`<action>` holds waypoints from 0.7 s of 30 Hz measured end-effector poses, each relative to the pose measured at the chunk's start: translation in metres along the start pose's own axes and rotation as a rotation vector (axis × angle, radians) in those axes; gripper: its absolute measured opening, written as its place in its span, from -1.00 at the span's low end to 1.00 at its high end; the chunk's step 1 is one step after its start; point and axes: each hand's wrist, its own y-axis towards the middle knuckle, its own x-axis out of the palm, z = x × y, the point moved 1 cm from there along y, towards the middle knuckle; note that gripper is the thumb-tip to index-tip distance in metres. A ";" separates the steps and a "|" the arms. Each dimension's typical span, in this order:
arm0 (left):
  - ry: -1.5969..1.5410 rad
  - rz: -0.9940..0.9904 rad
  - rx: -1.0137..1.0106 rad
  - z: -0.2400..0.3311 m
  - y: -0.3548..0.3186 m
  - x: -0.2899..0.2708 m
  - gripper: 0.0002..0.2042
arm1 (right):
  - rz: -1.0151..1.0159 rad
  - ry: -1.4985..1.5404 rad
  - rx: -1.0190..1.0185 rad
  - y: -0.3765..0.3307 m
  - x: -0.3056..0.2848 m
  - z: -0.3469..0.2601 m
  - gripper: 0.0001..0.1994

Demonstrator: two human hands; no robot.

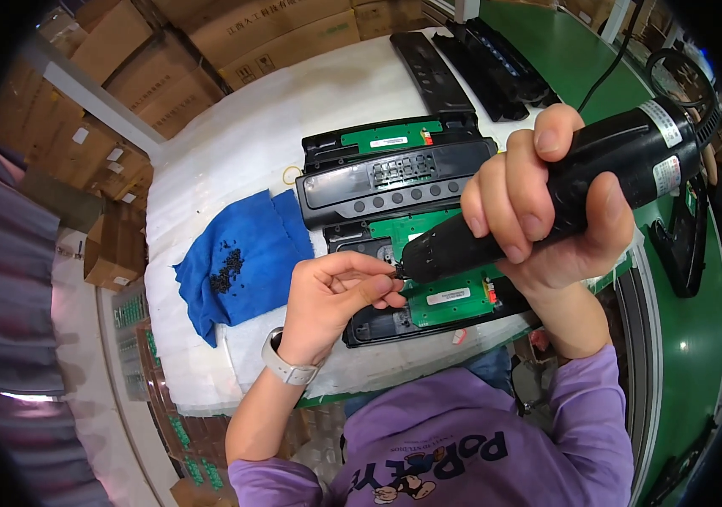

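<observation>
both hands (429, 253) meet at the electric screwdriver (547, 194) tip over the circuit board (445, 291).

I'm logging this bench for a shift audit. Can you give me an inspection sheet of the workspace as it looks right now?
Surface: white foam-padded bench top beside a green conveyor belt.
Job's things: black electric screwdriver, tip at the nearest black plastic housing with a green circuit board; a grey button panel and another open housing lie behind it.
Clutter: blue cloth with a heap of small black screws; black plastic covers at the far edge.
Grippers: right hand wraps the screwdriver; left hand pinches at its tip.
Cables: black cord crosses the belt.
Surroundings: stacked brown cardboard boxes.
</observation>
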 end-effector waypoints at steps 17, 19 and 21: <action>0.429 0.051 0.114 -0.010 -0.011 0.009 -0.87 | 0.113 -0.425 0.375 0.010 0.009 0.000 -0.67; 0.439 0.032 0.149 -0.014 -0.010 0.010 -0.87 | 0.148 -0.434 0.397 0.010 0.011 0.004 -0.68; 0.450 0.018 0.184 -0.015 -0.009 0.011 -0.87 | 0.117 -0.466 0.394 0.010 0.010 0.008 -0.70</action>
